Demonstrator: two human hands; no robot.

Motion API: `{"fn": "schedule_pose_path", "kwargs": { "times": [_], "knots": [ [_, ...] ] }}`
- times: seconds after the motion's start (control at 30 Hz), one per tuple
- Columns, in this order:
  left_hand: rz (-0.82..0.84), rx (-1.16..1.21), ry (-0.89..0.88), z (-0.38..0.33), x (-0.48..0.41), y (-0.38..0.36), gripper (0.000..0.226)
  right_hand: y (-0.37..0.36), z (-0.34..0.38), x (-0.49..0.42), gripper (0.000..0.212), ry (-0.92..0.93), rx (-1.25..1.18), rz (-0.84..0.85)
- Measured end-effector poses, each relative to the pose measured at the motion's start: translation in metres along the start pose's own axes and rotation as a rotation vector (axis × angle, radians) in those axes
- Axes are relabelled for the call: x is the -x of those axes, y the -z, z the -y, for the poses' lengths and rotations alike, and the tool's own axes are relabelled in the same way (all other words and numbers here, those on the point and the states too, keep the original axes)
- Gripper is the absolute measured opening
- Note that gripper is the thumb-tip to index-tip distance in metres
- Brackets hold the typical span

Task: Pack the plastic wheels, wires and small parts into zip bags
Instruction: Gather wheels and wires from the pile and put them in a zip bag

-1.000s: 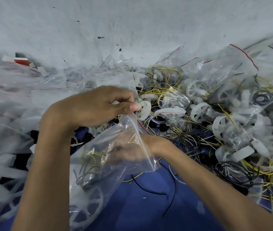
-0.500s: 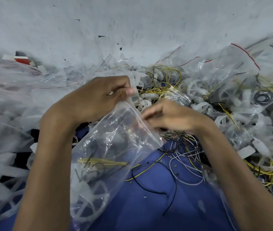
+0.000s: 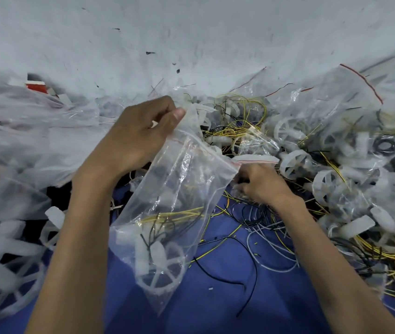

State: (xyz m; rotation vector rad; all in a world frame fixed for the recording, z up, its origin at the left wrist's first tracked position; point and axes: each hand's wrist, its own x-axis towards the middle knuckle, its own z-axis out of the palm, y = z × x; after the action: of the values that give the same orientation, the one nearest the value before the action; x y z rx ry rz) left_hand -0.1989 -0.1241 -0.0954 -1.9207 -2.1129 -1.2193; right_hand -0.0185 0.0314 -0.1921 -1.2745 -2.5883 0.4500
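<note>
My left hand [image 3: 141, 133] pinches the top edge of a clear zip bag [image 3: 179, 189] and holds it up, mouth open toward the right. Inside the bag lie a white plastic wheel [image 3: 160, 268] and yellow and black wires. My right hand [image 3: 261, 184] is just right of the bag's mouth, its fingers curled down into a tangle of loose wires [image 3: 256, 215] on the blue surface; blur hides what they pinch. A heap of white wheels [image 3: 324, 182] and yellow wires lies to the right.
Filled zip bags [image 3: 350, 104] are piled at the back right against the pale wall. Large clear bags [image 3: 23, 141] of white parts cover the left. Loose black and white wires [image 3: 247, 273] trail over the blue surface [image 3: 215, 309] in front.
My right hand came out of the bag and dropped to the loose wires at the right of its mouth. My left hand lifted the bag's top edge higher.
</note>
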Motion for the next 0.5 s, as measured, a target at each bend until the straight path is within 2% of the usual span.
{"fn": "schedule_pose_path", "kwargs": {
  "times": [0.1, 0.2, 0.33, 0.5],
  "knots": [
    [0.222, 0.056, 0.089, 0.008, 0.004, 0.007, 0.041, 0.013, -0.001, -0.001, 0.036, 0.081, -0.024, 0.048],
    [0.337, 0.104, 0.072, 0.011, 0.006, 0.007, 0.036, 0.027, -0.001, -0.001, 0.030, 0.160, -0.054, 0.093],
    [0.301, 0.231, 0.022, 0.008, 0.007, 0.002, 0.022, 0.040, 0.002, 0.006, 0.026, 0.173, -0.198, 0.067],
    [0.103, 0.262, -0.042, -0.002, 0.001, -0.013, 0.018, 0.060, 0.025, 0.024, 0.021, 0.347, -0.741, -0.017]
  ]
}}
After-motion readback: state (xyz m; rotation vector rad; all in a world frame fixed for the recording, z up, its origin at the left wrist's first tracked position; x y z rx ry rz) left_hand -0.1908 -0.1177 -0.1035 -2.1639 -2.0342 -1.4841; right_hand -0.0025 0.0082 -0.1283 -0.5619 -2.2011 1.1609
